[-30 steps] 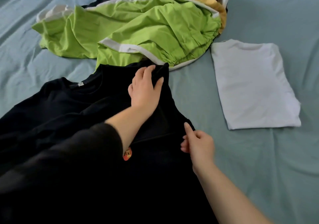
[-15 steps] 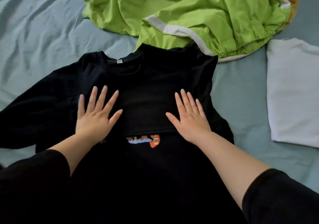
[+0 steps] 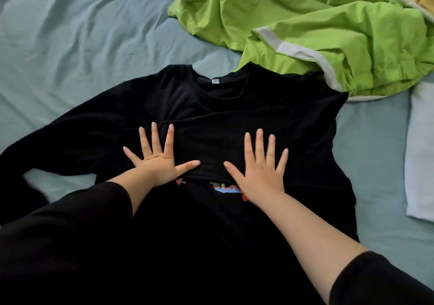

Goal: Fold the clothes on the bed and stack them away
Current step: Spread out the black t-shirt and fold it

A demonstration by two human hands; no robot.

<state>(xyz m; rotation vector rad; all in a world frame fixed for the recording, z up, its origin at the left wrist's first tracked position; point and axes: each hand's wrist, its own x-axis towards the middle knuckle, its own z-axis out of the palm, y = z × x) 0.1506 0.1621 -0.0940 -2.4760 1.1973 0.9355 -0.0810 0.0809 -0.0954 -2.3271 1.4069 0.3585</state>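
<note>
Both hands have left the shirt's right edge, where a second ago the left one pinched the turned-in sleeve, and now lie flat on the chest of the black long-sleeved shirt (image 3: 234,107). The left hand (image 3: 159,166) and the right hand (image 3: 260,173) press palm-down side by side, fingers straight and splayed wide, gripping nothing. Under them a folded band of black cloth crosses the front, half covering a small coloured print (image 3: 225,187). The shirt lies spread on the pale blue bed sheet (image 3: 82,34), collar away from the person, its other sleeve (image 3: 58,145) stretched out to the left. A crumpled green garment (image 3: 328,34) touches the shirt's far right shoulder, and a folded white shirt (image 3: 420,152) lies at the right edge.
</note>
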